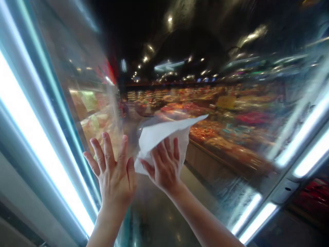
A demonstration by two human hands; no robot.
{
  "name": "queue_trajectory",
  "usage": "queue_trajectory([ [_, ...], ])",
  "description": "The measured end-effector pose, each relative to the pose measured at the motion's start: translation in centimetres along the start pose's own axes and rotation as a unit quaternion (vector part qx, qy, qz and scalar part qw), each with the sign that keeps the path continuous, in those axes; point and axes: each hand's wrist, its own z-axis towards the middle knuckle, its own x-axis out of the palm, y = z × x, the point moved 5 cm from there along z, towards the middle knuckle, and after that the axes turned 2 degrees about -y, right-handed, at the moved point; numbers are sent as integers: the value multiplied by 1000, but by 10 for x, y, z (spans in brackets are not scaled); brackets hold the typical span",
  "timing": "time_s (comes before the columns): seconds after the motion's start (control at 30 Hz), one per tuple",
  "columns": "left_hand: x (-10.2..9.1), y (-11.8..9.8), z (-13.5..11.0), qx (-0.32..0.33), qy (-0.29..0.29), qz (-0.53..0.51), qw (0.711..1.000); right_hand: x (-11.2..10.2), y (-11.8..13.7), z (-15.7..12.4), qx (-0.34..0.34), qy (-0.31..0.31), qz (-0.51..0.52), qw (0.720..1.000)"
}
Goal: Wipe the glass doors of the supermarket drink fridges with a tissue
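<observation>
A glass door (231, 144) of a lit display case fills the view, mirroring a shop's produce stands. My left hand (113, 171) lies flat against the glass near its left frame, fingers stretched and spread, holding nothing. My right hand (164, 164) presses a white cloth (159, 133) against the glass just right of the left hand. Its fingers lie on the cloth's lower part, and the cloth's upper corner sticks out to the right.
Bright light strips (38, 144) run along the door frame on the left, and more light strips (303, 144) run on the right. A dark door edge with a handle part (288, 188) sits at lower right. The picture is blurred by motion.
</observation>
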Motion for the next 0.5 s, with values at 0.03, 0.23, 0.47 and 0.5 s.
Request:
queue_trajectory([
  [0.03, 2, 0, -2, 1, 3, -3, 1000, 1, 3, -14, -10, 3, 4, 1000],
  [0.23, 13, -17, 1, 0, 10, -24, 1000, -11, -28, 34, 37, -7, -56, 998],
  [0.47, 32, -56, -32, -16, -14, -70, 997, -27, -46, -50, 26, -22, -54, 998],
  [0.5, 35, -62, -38, -13, -21, -70, 997, -29, -52, -64, 29, -16, -61, 998],
])
